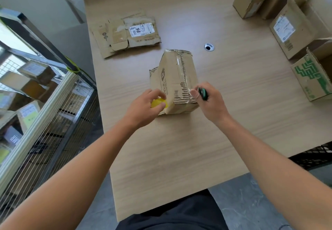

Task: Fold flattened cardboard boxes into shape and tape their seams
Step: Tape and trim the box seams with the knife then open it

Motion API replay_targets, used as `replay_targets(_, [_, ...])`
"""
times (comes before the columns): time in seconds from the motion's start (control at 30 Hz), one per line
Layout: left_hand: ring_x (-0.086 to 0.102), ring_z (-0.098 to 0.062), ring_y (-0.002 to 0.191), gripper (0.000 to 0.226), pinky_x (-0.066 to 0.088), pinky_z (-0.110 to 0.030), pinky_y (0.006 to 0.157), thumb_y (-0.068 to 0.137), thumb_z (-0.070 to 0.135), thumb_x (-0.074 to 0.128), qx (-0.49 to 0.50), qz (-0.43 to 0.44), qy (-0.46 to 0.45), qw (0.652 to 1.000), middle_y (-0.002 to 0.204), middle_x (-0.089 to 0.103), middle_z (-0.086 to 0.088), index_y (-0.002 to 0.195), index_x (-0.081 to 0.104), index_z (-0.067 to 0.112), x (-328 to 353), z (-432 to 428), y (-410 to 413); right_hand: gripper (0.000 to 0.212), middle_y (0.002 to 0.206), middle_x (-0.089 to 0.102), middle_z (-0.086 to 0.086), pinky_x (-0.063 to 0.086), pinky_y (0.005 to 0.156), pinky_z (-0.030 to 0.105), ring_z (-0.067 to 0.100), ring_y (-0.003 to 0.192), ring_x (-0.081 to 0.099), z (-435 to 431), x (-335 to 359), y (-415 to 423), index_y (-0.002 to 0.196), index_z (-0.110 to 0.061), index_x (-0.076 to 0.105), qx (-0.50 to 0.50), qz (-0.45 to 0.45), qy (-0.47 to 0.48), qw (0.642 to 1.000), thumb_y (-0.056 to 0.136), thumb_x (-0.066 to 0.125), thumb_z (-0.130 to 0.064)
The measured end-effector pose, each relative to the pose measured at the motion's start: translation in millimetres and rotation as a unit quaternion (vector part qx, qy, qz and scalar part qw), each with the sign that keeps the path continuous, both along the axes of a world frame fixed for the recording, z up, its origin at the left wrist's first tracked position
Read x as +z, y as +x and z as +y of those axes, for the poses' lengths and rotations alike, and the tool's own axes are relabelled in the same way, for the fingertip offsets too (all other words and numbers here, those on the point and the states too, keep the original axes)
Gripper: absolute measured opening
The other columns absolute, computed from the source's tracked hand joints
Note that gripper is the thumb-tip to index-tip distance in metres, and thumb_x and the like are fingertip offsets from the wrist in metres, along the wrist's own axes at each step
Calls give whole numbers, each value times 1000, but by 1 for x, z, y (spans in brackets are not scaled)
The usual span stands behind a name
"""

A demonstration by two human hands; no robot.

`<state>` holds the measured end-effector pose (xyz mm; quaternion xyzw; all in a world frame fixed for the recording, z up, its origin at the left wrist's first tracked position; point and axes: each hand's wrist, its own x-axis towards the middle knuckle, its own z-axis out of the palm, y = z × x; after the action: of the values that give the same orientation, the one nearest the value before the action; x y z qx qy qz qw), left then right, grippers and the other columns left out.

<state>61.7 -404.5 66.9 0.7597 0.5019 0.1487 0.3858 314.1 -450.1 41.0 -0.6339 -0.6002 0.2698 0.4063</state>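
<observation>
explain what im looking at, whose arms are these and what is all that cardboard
No machine here: a camera on a person's head looks down at their two bare arms. On the wooden table stands a folded brown cardboard box with shiny tape along its top. The left hand grips a yellow object beside the box; the right hand holds a dark green tool at its near corner. What either is, I cannot tell. Flattened boxes lie further back; open boxes stand at the right.
</observation>
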Motion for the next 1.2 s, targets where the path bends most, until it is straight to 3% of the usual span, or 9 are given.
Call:
replay_targets(0.07, [52, -8, 99, 24, 42, -33, 87, 87, 36, 48, -13, -30, -19, 999, 104, 55, 9, 107, 61, 36, 10, -5, 2, 22, 66, 54, -16, 40, 60, 21, 4, 62, 49, -18, 15, -17, 80, -21, 62, -40, 141, -54, 988, 98, 66, -31])
replay_targets(0.17, [53, -9, 101, 29, 45, -36, 87, 89, 32, 42, -35, -56, -32, 997, 108, 55, 9, 111, 62, 34, 19, -15, 9, 4, 67, 61, -17, 43, 55, 17, 2, 59, 52, -37, 33, -40, 90, -24, 73, -28, 238, -115, 964, 93, 74, -21])
replay_targets(0.43, [53, -13, 102, 22, 45, -42, 93, 102, 25, 41, -62, -48, 6, 997, 112, 53, 10, 115, 57, 32, 26, -51, 28, 12, 85, 73, -1, 56, 78, 40, 15, 80, 66, -60, 56, -48, 94, -15, 75, -35, 111, -116, 986, 87, 80, -23])
replay_targets(0.6, [54, -18, 108, 24, 44, -44, 95, 104, 20, 42, -57, -26, 15, 998, 117, 53, 6, 120, 58, 28, 29, -66, 38, 6, 81, 70, 4, 52, 73, 41, 24, 78, 63, -72, 57, -50, 89, -14, 73, -43, 6, -104, 994, 91, 73, -20])
replay_targets(0.73, [56, -10, 105, 28, 47, -40, 94, 104, 26, 45, -54, -39, 30, 997, 120, 56, 10, 130, 53, 30, 29, -76, 37, 16, 74, 62, -5, 50, 66, 33, 20, 68, 61, -80, 59, -48, 82, -27, 66, -26, 99, -118, 988, 93, 68, -15])
replay_targets(0.83, [64, -7, 78, 41, 55, -33, 74, 100, 38, 54, -41, -102, -50, 993, 108, 62, 9, 138, 40, 34, 27, -81, 30, 22, 71, 57, -3, 48, 59, 23, 13, 62, 57, -83, 60, -47, 76, -26, 61, -46, 174, -143, 973, 93, 65, -13])
replay_targets(0.97, [70, -17, 74, 21, 55, -28, 66, 99, 31, 59, -40, -237, -190, 952, 86, 73, -3, 109, 60, 13, 20, -81, 19, 13, 70, 52, -3, 40, 53, 18, 10, 63, 49, -88, 62, -41, 84, -13, 58, -51, 201, -156, 966, 96, 61, -8])
replay_targets(1.03, [69, -11, 69, 18, 52, -23, 63, 99, 33, 58, -49, -212, -153, 964, 79, 72, 2, 103, 63, 16, 14, -80, 19, 13, 70, 49, -5, 39, 57, 21, 10, 64, 46, -91, 63, -39, 85, -13, 57, -34, 174, -152, 972, 97, 61, -10])
replay_targets(1.2, [64, -7, 57, 36, 50, -30, 61, 93, 64, 53, -33, 103, -19, 994, 62, 68, 2, 99, 56, 28, 3, -68, 21, 19, 65, 53, -11, 38, 54, 20, 6, 57, 44, -97, 62, -45, 80, -24, 55, -55, 95, -149, 983, 96, 61, -17])
